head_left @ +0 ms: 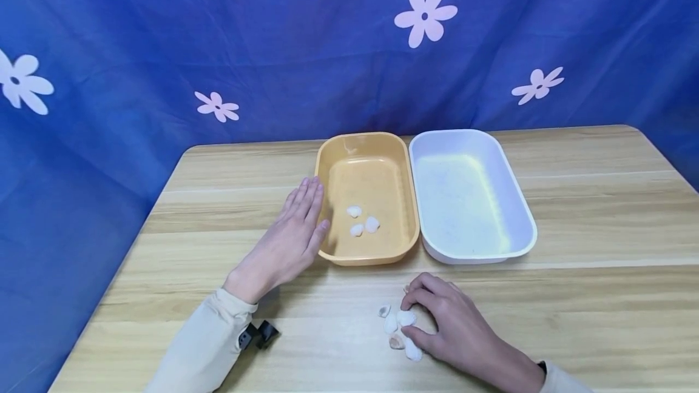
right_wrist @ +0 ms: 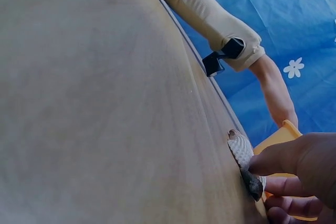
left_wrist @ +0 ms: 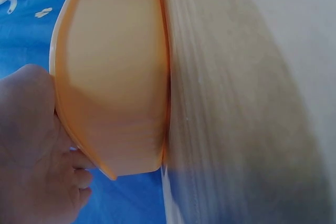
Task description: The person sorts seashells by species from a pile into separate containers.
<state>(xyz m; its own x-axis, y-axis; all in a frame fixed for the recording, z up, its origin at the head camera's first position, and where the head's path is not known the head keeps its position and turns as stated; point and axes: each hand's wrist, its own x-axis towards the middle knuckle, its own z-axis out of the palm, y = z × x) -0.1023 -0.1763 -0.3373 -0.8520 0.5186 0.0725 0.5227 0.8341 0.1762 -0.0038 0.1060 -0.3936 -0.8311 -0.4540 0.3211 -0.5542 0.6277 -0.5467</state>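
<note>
My left hand [head_left: 289,232] lies with straight fingers along the left rim of a yellow-orange plastic tray [head_left: 412,199]. In the left wrist view, that hand's thumb side touches the tray's edge. Three white seashells [head_left: 372,224] lie inside this tray. On the table in front, my right hand [head_left: 459,326] bends over a small pile of seashells [head_left: 396,341], thumb and index finger on either side of a white seashell [head_left: 406,318]. In the right wrist view the thumb presses against a ribbed shell [right_wrist: 241,149]; the other fingers are partly hidden behind it.
A white plastic tray [head_left: 464,199] stands directly to the right of the orange one. Both stand on a wood-grain table [head_left: 601,211]. Behind hangs a blue curtain [head_left: 327,47] with flower shapes. A black device [head_left: 259,335] sits at the left wrist.
</note>
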